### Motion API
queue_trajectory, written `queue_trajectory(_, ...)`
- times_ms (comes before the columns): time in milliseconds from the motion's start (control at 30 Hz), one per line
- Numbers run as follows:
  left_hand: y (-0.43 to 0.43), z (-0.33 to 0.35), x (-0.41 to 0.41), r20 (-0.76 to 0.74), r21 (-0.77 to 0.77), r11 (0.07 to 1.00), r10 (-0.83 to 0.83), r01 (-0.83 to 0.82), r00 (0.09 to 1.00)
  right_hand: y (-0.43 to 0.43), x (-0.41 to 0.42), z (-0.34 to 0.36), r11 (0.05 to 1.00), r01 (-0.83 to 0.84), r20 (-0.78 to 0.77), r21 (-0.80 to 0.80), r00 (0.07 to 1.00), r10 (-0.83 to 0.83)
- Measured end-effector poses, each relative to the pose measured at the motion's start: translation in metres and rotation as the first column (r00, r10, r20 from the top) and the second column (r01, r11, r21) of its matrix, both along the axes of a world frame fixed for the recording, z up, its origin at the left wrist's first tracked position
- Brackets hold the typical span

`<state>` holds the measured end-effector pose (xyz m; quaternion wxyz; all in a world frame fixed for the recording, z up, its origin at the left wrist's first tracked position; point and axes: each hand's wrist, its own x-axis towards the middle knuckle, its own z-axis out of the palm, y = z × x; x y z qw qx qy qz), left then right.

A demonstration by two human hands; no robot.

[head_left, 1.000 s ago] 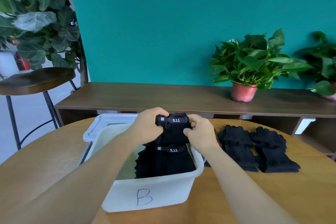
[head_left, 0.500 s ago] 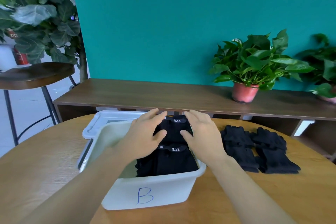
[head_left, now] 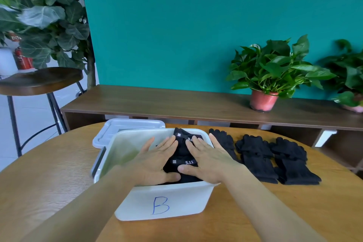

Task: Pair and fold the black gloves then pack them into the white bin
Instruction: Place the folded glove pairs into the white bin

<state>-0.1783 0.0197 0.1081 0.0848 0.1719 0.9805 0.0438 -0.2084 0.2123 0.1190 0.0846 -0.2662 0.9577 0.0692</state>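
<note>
Both of your grips have let go of the folded pair. A second ago they pinched it above the white bin (head_left: 163, 202). Now the left grip (head_left: 155, 161) and right grip (head_left: 208, 161) lie with fingers straight and spread on top of the folded gloves (head_left: 183, 153) inside the bin, at the lower centre of the frame. Neither holds anything. The palms press down, most likely to flatten the stack so it sits below the rim and leaves room for more. Two "5.11" tags show between your palms, so at least two folded pairs sit in the bin's right half. Right of the bin, the unpacked gloves (head_left: 255, 163) wait on the bench (head_left: 49, 173), the nearest just beside the bin wall. Your lid (head_left: 125, 125) lies behind the bin, out of the way.
</note>
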Motion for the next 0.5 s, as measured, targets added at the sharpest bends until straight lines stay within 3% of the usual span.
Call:
queue_trajectory(400,0.0,-0.018,-0.013,0.144,-0.088,0.996,-0.019,0.032,0.989,-0.011,-0.007,-0.006,0.964,-0.006,0.036,0.268,0.999,-0.004)
queue_trajectory(500,-0.001,-0.017,-0.012,0.143,-0.074,0.997,-0.022,0.033,0.99,-0.012,-0.008,-0.006,0.963,-0.002,0.036,0.268,0.999,-0.008)
